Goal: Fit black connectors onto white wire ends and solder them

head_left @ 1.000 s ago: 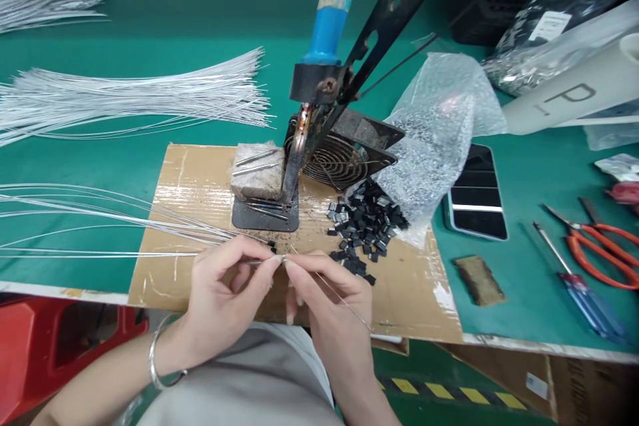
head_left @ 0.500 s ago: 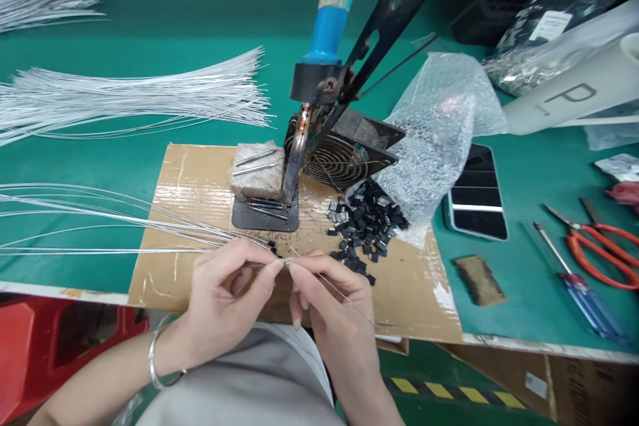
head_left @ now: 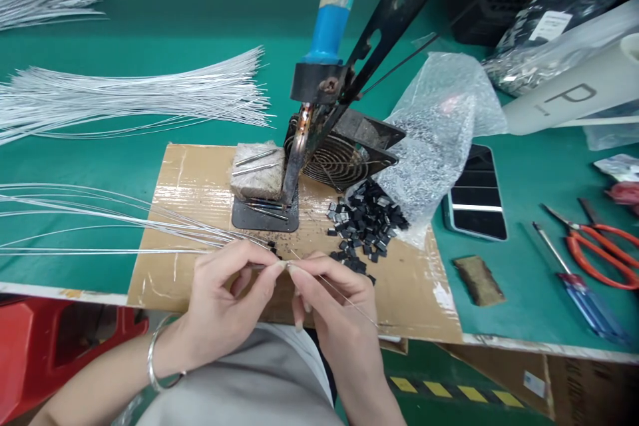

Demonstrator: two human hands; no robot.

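My left hand [head_left: 224, 306] is closed in a pinch over the front of the cardboard sheet [head_left: 184, 173]. One of several thin white wires [head_left: 170, 216] runs into its fingers from the left. Fingertip to fingertip with it, my right hand [head_left: 334, 306] is also pinching, and a thin silvery wire [head_left: 344, 297], perhaps solder, slants across its fingers. The tiny piece between the fingertips is mostly hidden. Just behind my hands lie small black connectors [head_left: 272, 246] at the wire ends. A soldering iron [head_left: 327, 33] hangs in a black stand, its tip pointing down above a small dark plate [head_left: 244, 218].
Loose black connectors [head_left: 372, 226] are heaped right of centre, beside bubble wrap [head_left: 424, 146] and a small fan [head_left: 339, 153]. A sponge block [head_left: 257, 180] stands by the iron. A phone [head_left: 476, 196], screwdriver [head_left: 579, 286] and orange-handled pliers [head_left: 604, 253] lie right; a wire bundle [head_left: 134, 100] lies left.
Almost nothing differs. Both hands keep their pinch, and the fingertips have shifted very slightly to the right.
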